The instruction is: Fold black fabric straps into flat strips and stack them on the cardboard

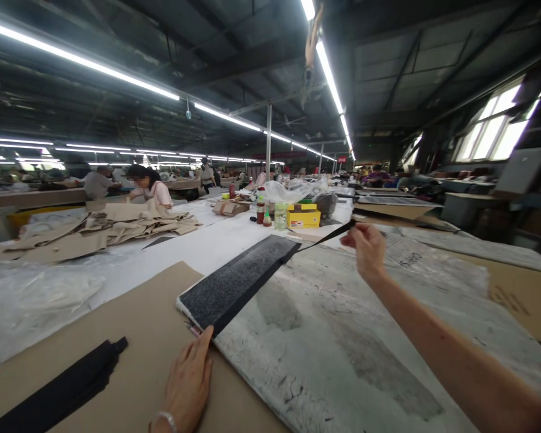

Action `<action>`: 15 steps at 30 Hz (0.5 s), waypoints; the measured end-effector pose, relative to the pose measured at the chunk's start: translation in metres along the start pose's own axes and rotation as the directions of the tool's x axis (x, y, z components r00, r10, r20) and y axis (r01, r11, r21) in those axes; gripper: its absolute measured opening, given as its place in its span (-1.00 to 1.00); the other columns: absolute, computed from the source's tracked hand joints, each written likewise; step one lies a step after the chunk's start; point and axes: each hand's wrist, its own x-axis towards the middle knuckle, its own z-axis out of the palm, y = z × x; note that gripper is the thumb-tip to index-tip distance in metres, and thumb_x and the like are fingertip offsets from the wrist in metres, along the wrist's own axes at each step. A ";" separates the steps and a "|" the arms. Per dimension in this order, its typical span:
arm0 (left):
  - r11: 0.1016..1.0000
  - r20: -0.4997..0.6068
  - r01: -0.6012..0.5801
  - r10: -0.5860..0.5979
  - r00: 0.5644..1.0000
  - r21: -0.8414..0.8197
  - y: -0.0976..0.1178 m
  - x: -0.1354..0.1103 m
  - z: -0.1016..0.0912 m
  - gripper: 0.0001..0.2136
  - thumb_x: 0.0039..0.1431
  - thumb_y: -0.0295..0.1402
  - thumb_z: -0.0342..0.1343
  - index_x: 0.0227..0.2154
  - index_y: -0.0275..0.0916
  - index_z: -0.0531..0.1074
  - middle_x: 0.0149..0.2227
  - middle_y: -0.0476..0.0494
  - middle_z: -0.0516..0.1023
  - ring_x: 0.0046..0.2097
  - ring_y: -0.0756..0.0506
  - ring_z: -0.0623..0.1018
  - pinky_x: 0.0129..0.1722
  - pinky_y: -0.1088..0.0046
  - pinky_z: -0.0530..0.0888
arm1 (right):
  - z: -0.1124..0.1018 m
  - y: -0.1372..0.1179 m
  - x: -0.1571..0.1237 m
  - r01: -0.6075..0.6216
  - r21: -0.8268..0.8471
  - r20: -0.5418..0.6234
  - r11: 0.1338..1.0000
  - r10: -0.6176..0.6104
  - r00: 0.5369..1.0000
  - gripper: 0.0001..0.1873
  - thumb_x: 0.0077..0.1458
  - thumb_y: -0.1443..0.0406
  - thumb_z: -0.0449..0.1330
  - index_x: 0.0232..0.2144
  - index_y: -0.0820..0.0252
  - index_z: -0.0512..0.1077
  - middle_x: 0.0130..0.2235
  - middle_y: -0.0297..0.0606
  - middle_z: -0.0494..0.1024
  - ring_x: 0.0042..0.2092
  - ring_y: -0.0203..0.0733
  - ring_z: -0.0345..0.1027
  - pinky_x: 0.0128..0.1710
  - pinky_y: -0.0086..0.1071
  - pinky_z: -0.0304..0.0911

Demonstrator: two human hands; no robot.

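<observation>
A long dark grey felt-like panel [238, 279] lies slantwise on the work table, partly over a stained white sheet [342, 349]. My left hand [189, 382] rests flat by the panel's near corner, fingers stretched out on brown cardboard [130, 337]. My right hand [367, 248] is raised past the panel's far end and pinches a thin black strip [327, 236] that runs taut from that far corner.
A stack of black strips [58, 391] lies at the near left. Beige fabric pieces [112, 225], clear plastic [31, 294], a yellow box [303, 216] and bottles [265, 213] sit farther back. Other people work at tables on the far left.
</observation>
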 end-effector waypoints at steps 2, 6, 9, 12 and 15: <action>1.000 0.011 -0.001 0.001 1.000 0.029 0.001 -0.001 0.002 -0.49 0.17 -0.41 -0.27 0.21 -0.30 0.11 0.13 -0.22 0.36 0.12 -0.21 0.32 0.10 0.08 0.25 | -0.036 -0.018 0.028 0.032 0.016 -0.132 0.999 -0.029 0.991 -0.78 -0.01 0.18 0.13 -0.33 0.17 0.28 -0.50 -0.46 0.35 -0.61 -0.36 0.29 -0.54 -0.39 0.31; 0.999 0.045 0.002 -0.004 0.999 0.054 0.000 -0.005 0.006 -0.47 0.16 -0.40 -0.28 0.22 -0.24 0.11 0.23 -0.15 0.24 0.18 -0.28 0.25 0.12 -0.01 0.18 | -0.083 -0.065 0.058 0.156 0.017 -0.284 0.988 -0.145 0.948 -0.83 0.00 0.24 0.16 -0.31 0.08 0.30 -0.47 -0.45 0.37 -0.58 -0.31 0.27 -0.50 -0.30 0.31; 1.000 0.074 0.005 -0.007 0.997 0.031 0.000 -0.006 0.008 -0.47 0.15 -0.39 -0.27 0.22 -0.22 0.10 0.28 -0.08 0.12 0.23 -0.29 0.19 0.15 -0.03 0.12 | -0.088 -0.098 0.065 0.243 0.015 -0.306 0.970 -0.227 0.925 -0.84 0.02 0.24 0.18 -0.30 0.06 0.31 -0.44 -0.43 0.40 -0.57 -0.31 0.27 -0.48 -0.28 0.31; 0.999 0.092 0.009 -0.006 0.996 -0.033 0.000 -0.005 0.007 -0.47 0.14 -0.36 -0.23 0.22 -0.22 0.11 0.29 -0.06 0.07 0.26 -0.25 0.16 0.20 0.02 0.09 | -0.072 -0.129 0.064 0.318 0.041 -0.302 0.947 -0.291 0.908 -0.81 0.01 0.23 0.19 -0.30 0.11 0.30 -0.43 -0.41 0.41 -0.60 -0.34 0.27 -0.53 -0.34 0.29; 0.989 0.087 0.025 -0.013 0.996 -0.142 -0.002 -0.006 0.002 -0.47 0.11 -0.31 -0.14 0.19 -0.21 0.17 0.28 -0.06 0.10 0.28 -0.18 0.15 0.25 0.14 0.07 | -0.043 -0.160 0.051 0.350 0.107 -0.212 0.931 -0.323 0.922 -0.80 0.04 0.21 0.19 -0.29 0.14 0.31 -0.45 -0.41 0.41 -0.58 -0.34 0.30 -0.53 -0.39 0.29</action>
